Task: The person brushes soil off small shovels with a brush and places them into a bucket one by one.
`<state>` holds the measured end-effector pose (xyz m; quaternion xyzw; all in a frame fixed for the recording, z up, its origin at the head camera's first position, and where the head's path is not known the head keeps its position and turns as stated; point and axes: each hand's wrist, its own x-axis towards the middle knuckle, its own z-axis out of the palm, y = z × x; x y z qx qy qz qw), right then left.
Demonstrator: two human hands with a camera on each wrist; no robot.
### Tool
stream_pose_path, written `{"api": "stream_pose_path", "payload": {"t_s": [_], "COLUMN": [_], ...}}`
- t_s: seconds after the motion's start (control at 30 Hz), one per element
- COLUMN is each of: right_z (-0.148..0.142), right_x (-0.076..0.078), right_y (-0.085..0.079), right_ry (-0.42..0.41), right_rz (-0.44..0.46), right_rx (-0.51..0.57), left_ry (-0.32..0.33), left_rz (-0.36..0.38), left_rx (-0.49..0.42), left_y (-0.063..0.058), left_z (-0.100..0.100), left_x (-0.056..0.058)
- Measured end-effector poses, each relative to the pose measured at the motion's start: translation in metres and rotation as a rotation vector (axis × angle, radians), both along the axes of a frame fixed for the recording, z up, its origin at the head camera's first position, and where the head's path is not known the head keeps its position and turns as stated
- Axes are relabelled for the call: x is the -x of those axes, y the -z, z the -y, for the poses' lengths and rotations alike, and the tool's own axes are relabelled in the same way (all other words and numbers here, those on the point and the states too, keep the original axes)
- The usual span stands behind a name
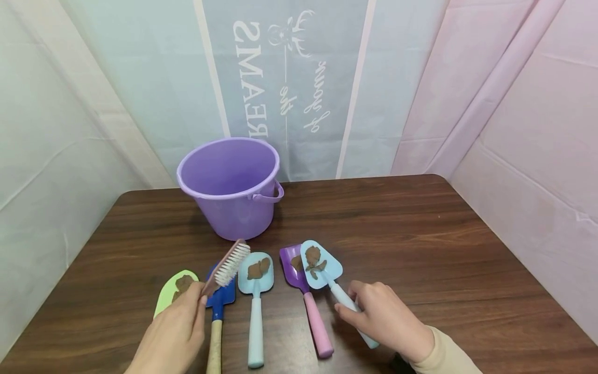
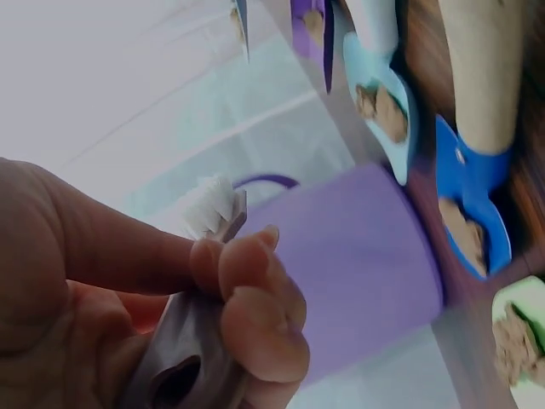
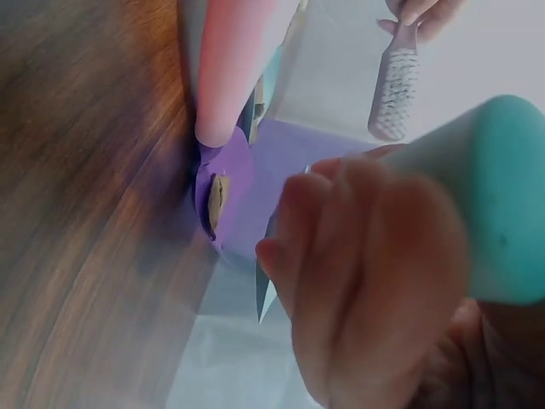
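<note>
In my left hand (image 1: 170, 330) I grip a scrub brush (image 1: 231, 263) with a mauve back and white bristles. It is held up over the blue shovel, whose wooden handle (image 1: 214, 345) points toward me. My right hand (image 1: 385, 317) holds a light blue shovel (image 1: 343, 298) by its handle, lifted above the table. Brown clumps (image 1: 314, 255) stick to that blade, which partly covers the purple shovel (image 1: 290, 259) with a pink handle (image 3: 243, 68). In the right wrist view my fingers (image 3: 375, 256) wrap the pale handle. Brush and held shovel are apart.
A purple bucket (image 1: 238, 213) stands at the back of the wooden table (image 1: 397, 223). Another light blue shovel (image 1: 255, 332) lies mid-table and a green one (image 1: 163, 300) lies at left, both bearing brown clumps. Fabric curtains (image 1: 420, 93) surround the table.
</note>
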<state>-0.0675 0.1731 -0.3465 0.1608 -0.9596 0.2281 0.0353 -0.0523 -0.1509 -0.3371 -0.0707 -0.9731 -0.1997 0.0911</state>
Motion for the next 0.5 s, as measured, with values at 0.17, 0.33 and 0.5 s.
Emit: {"api": "stream_pose_path", "payload": {"t_s": [0.17,0.33,0.5], "right_z": [0.0,0.001,0.002], "right_x": [-0.002,-0.001,-0.001], "right_y": [-0.002,-0.003,-0.004], "right_ry": [-0.005,-0.02,-0.033], "right_rz": [0.01,0.009,0.003], "right_rx": [-0.005,-0.001,0.009], "left_ry": [0.067,0.104,0.132], "left_rz": [-0.069,-0.137,-0.19], "left_rx": [0.03,0.076,0.11], "left_y": [0.002,0.002,-0.001], "left_z": [-0.014,-0.026,-0.038], "left_x": [0.0,0.002,0.004]}}
